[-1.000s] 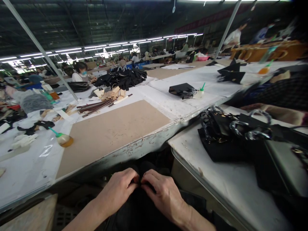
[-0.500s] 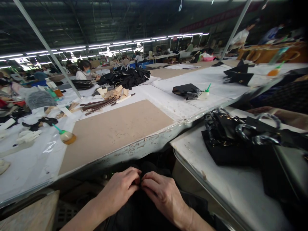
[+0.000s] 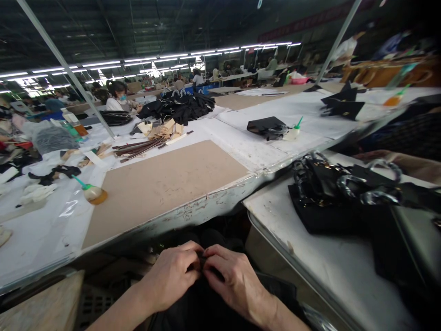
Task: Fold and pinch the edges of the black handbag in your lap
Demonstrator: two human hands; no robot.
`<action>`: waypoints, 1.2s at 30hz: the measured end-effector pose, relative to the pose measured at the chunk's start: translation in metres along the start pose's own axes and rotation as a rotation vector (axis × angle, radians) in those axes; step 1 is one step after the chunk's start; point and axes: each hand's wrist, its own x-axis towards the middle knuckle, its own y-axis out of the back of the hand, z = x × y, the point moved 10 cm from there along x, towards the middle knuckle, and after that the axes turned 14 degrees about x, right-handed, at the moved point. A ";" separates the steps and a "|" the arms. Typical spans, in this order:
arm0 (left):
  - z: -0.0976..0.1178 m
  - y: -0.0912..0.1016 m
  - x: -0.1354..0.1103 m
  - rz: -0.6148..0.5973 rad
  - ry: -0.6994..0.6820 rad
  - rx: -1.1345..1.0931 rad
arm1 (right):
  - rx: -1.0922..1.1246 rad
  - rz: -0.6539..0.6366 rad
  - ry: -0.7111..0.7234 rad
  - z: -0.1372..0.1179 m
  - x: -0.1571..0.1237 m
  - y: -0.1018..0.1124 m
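Note:
Fingertip to fingertip, my left hand (image 3: 177,271) and my right hand (image 3: 232,278) meet low in the middle, below the table edge. Both pinch at a black piece (image 3: 196,305) that lies over my lap. It is too dark to make out its outline or the exact spot between my fingers. A plastic-wrapped ring (image 3: 317,317) shows at the lower right, beside my right forearm. Black bags (image 3: 330,207) with plastic-wrapped handles lie on the side table to the right.
A brown board (image 3: 165,188) covers part of the white table (image 3: 234,135) ahead. On its left stands a glue bottle (image 3: 94,194). Dark strips (image 3: 141,148) and black pieces (image 3: 175,108) lie farther back. Another black bag (image 3: 267,126) sits beside a second bottle (image 3: 292,132). People work beyond.
My fingers still meet at the black piece, with both hands slightly more arched. The plastic-wrapped ring has come into sight at the lower right. The view has shifted a little.

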 end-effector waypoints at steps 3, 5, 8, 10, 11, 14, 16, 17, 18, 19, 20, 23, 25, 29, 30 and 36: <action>-0.005 0.005 0.000 0.031 0.082 -0.122 | 0.077 0.061 -0.113 0.012 -0.002 0.009; -0.008 0.008 -0.001 0.069 0.121 -0.167 | 0.129 0.090 -0.174 0.019 -0.004 0.013; -0.017 0.010 -0.002 0.111 0.211 -0.149 | 0.149 0.119 -0.248 0.027 -0.004 0.015; -0.022 0.010 -0.003 0.112 0.259 -0.113 | 0.140 0.140 -0.292 0.030 -0.004 0.017; -0.023 0.009 -0.002 0.106 0.268 -0.098 | 0.132 0.142 -0.308 0.031 -0.004 0.017; -0.024 0.009 0.001 0.093 0.266 -0.092 | 0.113 0.130 -0.350 0.035 -0.005 0.016; -0.026 0.007 0.002 0.078 0.277 -0.135 | 0.137 0.131 -0.372 0.038 -0.005 0.016; -0.026 0.006 0.003 0.065 0.276 -0.172 | 0.155 0.132 -0.379 0.039 -0.005 0.016; -0.026 0.005 0.004 0.046 0.262 -0.213 | 0.164 0.130 -0.388 0.039 -0.005 0.016; -0.023 0.004 0.006 0.025 0.237 -0.247 | 0.163 0.118 -0.397 0.040 -0.004 0.016; -0.020 0.004 0.007 0.001 0.203 -0.264 | 0.156 0.092 -0.403 0.040 -0.003 0.016; -0.013 0.005 0.011 -0.051 0.109 -0.234 | 0.165 -0.042 -0.399 0.035 0.002 0.008; -0.012 0.006 0.013 -0.067 0.083 -0.215 | 0.199 -0.109 -0.398 0.032 0.004 0.003; -0.018 -0.005 0.014 -0.126 0.132 -0.285 | 0.178 -0.085 -0.444 0.036 0.003 0.001; -0.020 -0.008 0.013 -0.141 0.157 -0.311 | 0.169 -0.069 -0.444 0.036 0.002 0.001; -0.022 -0.006 0.009 -0.163 0.179 -0.231 | 0.214 -0.109 -0.396 0.032 0.007 -0.002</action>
